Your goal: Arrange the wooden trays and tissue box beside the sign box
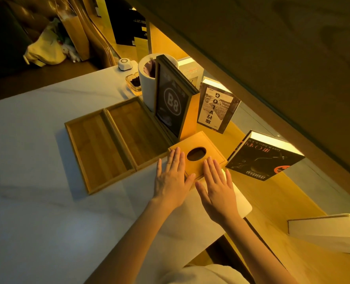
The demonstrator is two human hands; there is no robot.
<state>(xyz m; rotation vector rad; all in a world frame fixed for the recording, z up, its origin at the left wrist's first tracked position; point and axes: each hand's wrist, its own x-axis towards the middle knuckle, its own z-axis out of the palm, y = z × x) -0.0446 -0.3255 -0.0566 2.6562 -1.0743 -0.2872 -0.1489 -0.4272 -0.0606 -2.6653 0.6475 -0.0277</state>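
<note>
Two shallow wooden trays lie side by side on the white table, the left tray [97, 149] touching the right tray [138, 130]. The right tray's far end meets the upright sign box [173, 101] marked B8. A square wooden tissue box [198, 154] with an oval hole sits just in front of the sign box, at the table's right edge. My left hand [173, 177] lies flat with its fingertips on the box's near left corner. My right hand [217, 187] rests flat on the near right part of the lid. Both hands have fingers spread and hold nothing.
A white cylinder bin [147, 78], a glass ashtray [134, 82] and a small white round device [125, 64] stand behind the trays. Books [216, 105] [262, 158] lean on the lit wooden ledge to the right. A white box [330, 232] sits at the near right.
</note>
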